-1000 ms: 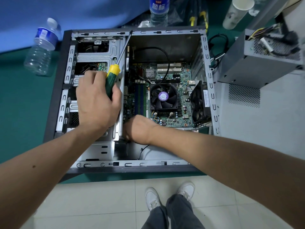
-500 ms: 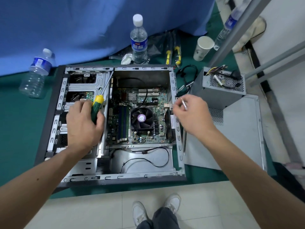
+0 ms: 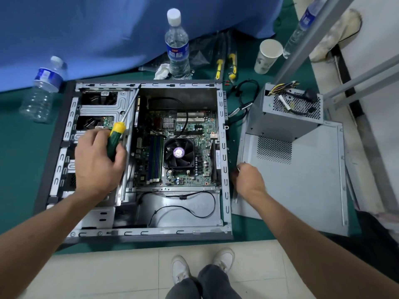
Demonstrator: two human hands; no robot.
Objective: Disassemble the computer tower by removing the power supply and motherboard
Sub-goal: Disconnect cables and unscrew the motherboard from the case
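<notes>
Motherboard [image 3: 185,147]: lying flat in the open computer tower [image 3: 224,147], fan at centre. Judged rigid but fragile, light; best taken by its bare edges, not by fan or components. Power supply [image 3: 282,121]: already out, sitting on the side panel [image 3: 302,190] right of the case; a boxy metal unit, likely heavy. Left hand [image 3: 97,160] is gripping a screwdriver [image 3: 115,139] over the drive bays. Right hand [image 3: 248,180] is hovering just outside the case wall, fingers curled, apparently pinching a small screw.
</notes>
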